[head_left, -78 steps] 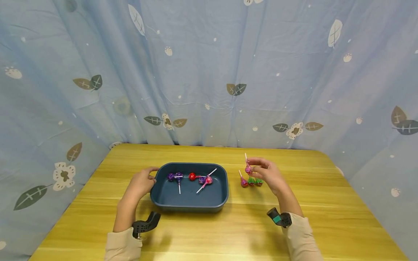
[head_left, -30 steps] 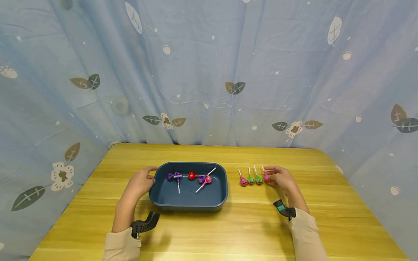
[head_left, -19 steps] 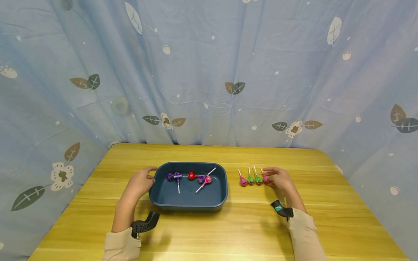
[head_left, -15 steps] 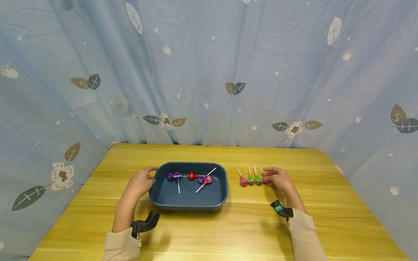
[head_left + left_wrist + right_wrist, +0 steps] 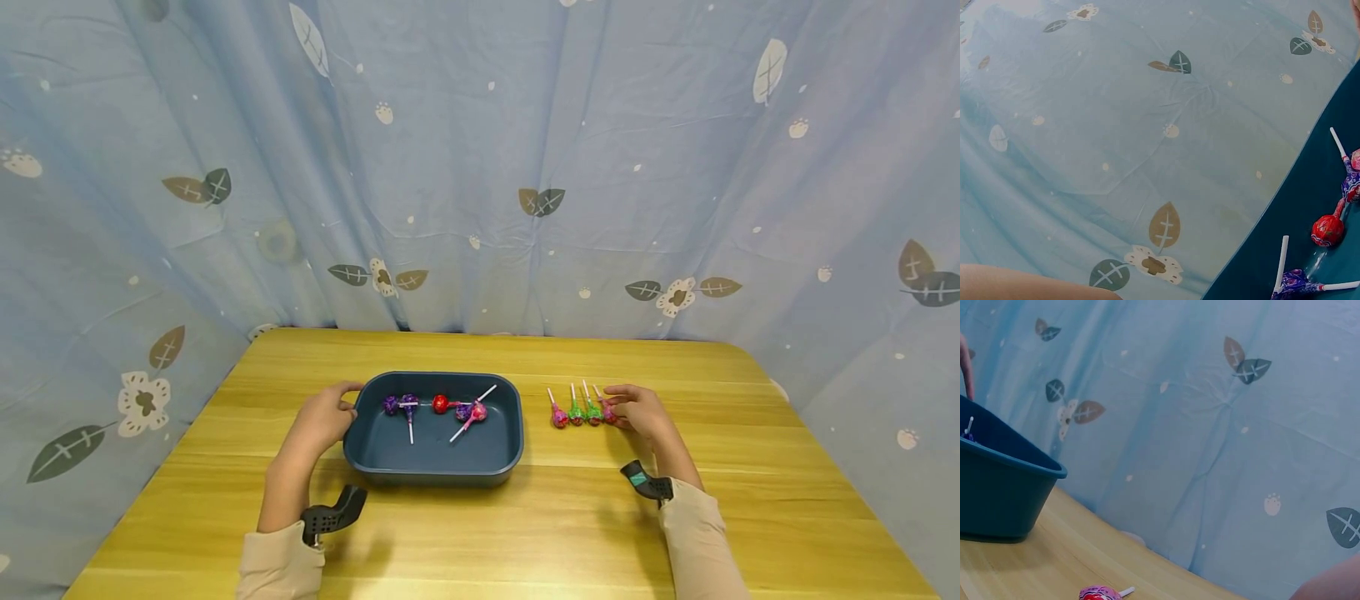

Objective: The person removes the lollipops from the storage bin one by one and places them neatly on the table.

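My left hand (image 5: 324, 419) grips the left rim of a dark blue rectangular tray (image 5: 435, 477). Inside lie wrapped lollipops: purple ones at the left, a red lollipop (image 5: 440, 404) in the middle, and a pink lollipop (image 5: 477, 413) crossing a purple one at the right. On the table right of the tray, my right hand (image 5: 639, 412) pinches the head of a pink lollipop (image 5: 608, 410), its stick pointing away. This lollipop ends a row with two green lollipops (image 5: 575, 415) and another pink lollipop (image 5: 558, 418). Fingers partly cover the held head.
A yellow wooden table (image 5: 480, 550) carries everything. Behind it hangs a blue patterned curtain (image 5: 450, 167). Each wrist wears a black camera mount, such as the left mount (image 5: 333, 512).
My right hand has carried the pink lollipop from left of the green ones down to the row's right end, then slid it slightly left against them. The left hand stays at the tray.
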Demonstrator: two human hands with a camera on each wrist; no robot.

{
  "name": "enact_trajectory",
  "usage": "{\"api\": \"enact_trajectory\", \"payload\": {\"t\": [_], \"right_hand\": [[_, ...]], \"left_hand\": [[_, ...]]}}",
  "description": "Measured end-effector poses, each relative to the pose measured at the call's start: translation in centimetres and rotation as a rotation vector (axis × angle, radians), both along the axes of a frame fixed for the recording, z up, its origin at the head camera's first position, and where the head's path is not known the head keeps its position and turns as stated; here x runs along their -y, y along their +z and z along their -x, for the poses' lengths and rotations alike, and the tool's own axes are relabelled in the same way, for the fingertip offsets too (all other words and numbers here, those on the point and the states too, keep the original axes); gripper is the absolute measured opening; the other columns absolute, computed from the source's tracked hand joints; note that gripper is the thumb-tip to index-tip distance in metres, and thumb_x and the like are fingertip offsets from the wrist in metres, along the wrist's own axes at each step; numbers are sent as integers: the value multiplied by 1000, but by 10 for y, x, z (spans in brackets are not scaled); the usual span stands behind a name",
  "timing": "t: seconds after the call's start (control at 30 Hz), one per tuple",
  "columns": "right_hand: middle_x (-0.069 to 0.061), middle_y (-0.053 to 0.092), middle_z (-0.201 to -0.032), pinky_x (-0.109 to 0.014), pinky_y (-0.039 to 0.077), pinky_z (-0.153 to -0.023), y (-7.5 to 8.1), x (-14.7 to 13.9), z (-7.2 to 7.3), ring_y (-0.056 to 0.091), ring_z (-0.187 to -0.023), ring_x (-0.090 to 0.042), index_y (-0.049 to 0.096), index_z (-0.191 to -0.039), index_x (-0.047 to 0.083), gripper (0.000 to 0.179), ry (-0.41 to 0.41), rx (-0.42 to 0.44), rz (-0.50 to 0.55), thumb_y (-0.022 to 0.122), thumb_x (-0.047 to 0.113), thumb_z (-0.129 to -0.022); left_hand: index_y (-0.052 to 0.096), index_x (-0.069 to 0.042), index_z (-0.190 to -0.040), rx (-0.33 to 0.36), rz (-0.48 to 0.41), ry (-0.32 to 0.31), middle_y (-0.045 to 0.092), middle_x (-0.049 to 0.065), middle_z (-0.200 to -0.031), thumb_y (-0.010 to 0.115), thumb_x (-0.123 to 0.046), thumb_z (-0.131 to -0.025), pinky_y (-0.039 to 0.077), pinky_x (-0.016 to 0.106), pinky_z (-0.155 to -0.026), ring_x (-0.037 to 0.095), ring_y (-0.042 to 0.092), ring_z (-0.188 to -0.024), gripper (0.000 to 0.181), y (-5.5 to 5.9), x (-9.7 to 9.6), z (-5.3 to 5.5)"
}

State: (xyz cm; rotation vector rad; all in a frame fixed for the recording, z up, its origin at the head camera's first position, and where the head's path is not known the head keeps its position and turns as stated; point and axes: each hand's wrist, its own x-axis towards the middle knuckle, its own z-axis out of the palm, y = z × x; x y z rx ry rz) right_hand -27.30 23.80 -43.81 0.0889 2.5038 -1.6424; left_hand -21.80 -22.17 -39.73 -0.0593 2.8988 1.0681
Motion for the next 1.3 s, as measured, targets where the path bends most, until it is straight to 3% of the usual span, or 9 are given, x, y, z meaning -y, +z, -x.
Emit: {"api": "enact_trajectory", "payload": {"t": [0.27,0.53,0.73,0.93,1.17,1.3], "right_hand": [[-33,49,-128,-37,52,-79,3,-2,-2,58,-99,-28,45,-134,-13,39,-8,16,-1,47,-4,-96],[-34,51,-123,-35,53,-74,8,-3,-4,60,-89,-26,46,-133,-14,40,-17,-3,10,50,-1,-96],[-33,46,-131,-39,52,-82,17,-2,-7,57,-107,-37,44,-137,-11,41,0,-13,10,48,4,-99],[-33,41,-137,-45,48,-91,26,3,-9,49,-119,-45,41,-140,-10,43,46,-48,51,46,8,-101],[-31,42,-138,-46,46,-93,30,14,-9,49,-117,-45,44,-139,-8,42,57,-57,119,46,11,-102],[-30,43,-137,-46,46,-93,29,23,-9,48,-118,-44,45,-138,-7,41,71,-59,133,47,11,-101]], "left_hand": [[47,4,-138,3,0,2,55,8,-71,47,2,-93,36,31,-52,18,43,-52,45,0,0,0],[47,4,-138,7,4,7,58,9,-76,47,2,-93,36,31,-52,18,44,-53,45,0,0,-1],[47,5,-137,-2,13,8,63,14,-86,47,3,-92,37,31,-52,19,47,-55,45,1,0,-1],[47,5,-137,-4,15,7,61,11,-80,48,2,-93,37,31,-52,18,46,-54,45,2,0,-2],[47,5,-137,-9,17,2,62,13,-84,47,3,-92,36,31,-52,18,45,-54,45,3,-1,-3],[48,5,-137,-10,21,1,58,11,-77,47,2,-92,35,31,-51,18,43,-52,45,3,-2,-2]]}}
